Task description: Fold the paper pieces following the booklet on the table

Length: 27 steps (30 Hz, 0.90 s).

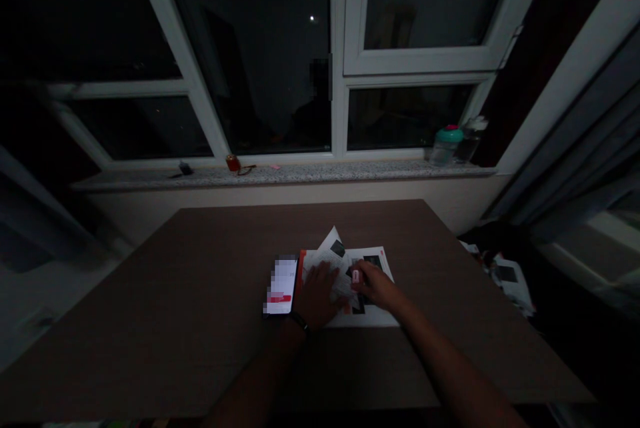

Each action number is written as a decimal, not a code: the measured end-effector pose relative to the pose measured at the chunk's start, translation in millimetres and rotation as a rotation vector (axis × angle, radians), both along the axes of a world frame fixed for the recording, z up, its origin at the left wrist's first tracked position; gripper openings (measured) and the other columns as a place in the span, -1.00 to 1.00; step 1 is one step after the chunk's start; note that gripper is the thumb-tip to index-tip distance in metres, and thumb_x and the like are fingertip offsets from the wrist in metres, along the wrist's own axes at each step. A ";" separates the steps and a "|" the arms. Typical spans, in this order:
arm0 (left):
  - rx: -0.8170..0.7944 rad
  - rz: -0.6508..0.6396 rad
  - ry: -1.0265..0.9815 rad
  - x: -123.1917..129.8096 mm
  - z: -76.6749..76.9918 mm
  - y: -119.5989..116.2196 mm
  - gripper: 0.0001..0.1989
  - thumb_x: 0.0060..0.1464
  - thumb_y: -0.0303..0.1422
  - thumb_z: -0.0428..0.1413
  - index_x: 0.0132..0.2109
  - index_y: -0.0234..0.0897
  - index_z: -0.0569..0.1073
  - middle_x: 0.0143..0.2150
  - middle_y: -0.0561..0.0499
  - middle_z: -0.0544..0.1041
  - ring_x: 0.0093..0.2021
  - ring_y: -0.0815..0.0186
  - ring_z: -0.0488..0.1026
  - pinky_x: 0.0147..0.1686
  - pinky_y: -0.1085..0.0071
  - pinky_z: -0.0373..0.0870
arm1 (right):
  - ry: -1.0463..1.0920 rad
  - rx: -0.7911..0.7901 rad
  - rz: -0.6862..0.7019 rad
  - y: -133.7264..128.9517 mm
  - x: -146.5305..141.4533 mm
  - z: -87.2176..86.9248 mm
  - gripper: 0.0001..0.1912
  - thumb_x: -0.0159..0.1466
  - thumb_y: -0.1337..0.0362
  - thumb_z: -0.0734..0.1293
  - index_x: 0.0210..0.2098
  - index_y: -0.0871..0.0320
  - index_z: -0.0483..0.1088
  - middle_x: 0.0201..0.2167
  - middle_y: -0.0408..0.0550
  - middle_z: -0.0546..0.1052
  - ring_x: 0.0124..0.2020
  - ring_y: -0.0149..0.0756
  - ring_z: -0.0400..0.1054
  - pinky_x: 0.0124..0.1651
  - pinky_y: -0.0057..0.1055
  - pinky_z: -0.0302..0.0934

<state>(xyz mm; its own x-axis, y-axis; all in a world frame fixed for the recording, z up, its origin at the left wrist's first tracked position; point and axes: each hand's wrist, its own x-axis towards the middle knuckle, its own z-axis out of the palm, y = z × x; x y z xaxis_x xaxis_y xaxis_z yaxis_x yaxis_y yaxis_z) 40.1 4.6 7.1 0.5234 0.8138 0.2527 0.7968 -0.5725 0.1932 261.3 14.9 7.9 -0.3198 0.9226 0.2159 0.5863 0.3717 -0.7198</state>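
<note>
A printed paper sheet (376,317) lies on the table, with its left part folded over and one corner (332,237) pointing up and away. My left hand (319,295) rests flat on the folded part, fingers spread. Closed around a small pale pink block-like object (356,277), my right hand (373,285) is over the sheet, just right of the left one. Dim light hides the object's exact kind. A lit phone (286,287) lies beside the paper's left edge, close to my left wrist.
The brown table (210,268) reaches toward a stone windowsill (310,173). On the sill stand a teal-lidded bottle (446,145), a clear bottle (471,138), a small red jar (233,163) and a dark small item (185,168). Papers (513,281) lie beyond the table's right edge.
</note>
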 end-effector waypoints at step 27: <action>-0.033 -0.045 -0.025 9.4 -3.5 0.3 -0.43 0.16 -0.15 0.10 0.27 -0.19 0.22 0.38 -0.12 0.09 0.37 0.02 -0.02 0.29 -0.03 0.04 | -0.016 0.037 -0.032 6.4 -5.9 -5.2 -0.67 0.16 0.37 0.37 -0.07 0.10 0.31 -0.20 -0.06 0.40 -0.18 -0.22 0.30 -0.11 -0.34 0.17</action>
